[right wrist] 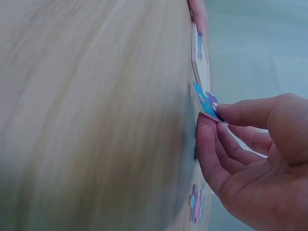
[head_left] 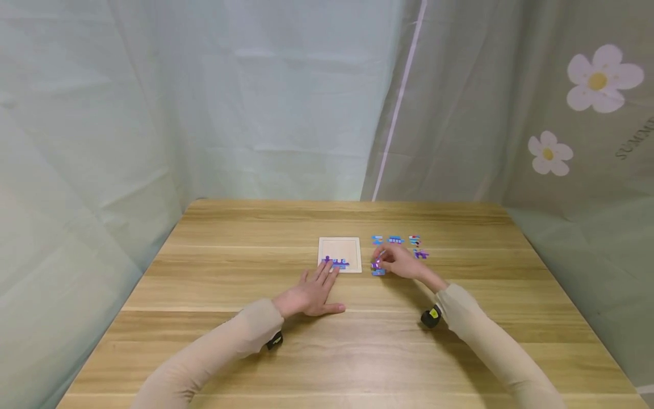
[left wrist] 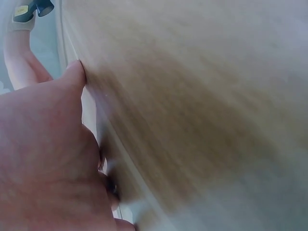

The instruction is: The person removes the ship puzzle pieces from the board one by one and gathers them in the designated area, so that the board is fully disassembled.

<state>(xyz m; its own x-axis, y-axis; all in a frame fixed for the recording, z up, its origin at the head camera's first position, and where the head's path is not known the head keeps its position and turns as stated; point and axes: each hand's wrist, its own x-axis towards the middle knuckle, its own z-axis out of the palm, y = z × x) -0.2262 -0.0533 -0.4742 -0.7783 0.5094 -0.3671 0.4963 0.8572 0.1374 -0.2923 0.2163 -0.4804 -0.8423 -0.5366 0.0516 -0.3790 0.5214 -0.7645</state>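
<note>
A jigsaw puzzle piece, blue and purple, is pinched between the thumb and fingers of my right hand. The right wrist view shows it tilted up on its edge, just off the right side of a square puzzle tray. Along the tray's near edge lies a row of fitted purple and blue pieces. My left hand is spread flat, its fingertips over that near edge and the row's left part, its thumb out to the right on the tabletop. The palm hides most of the tray in the left wrist view.
Right of the tray, several loose pieces lie on the wooden table: a blue one, a blue-and-white one, a multicoloured one and a purple one. Curtains hang behind and beside the table.
</note>
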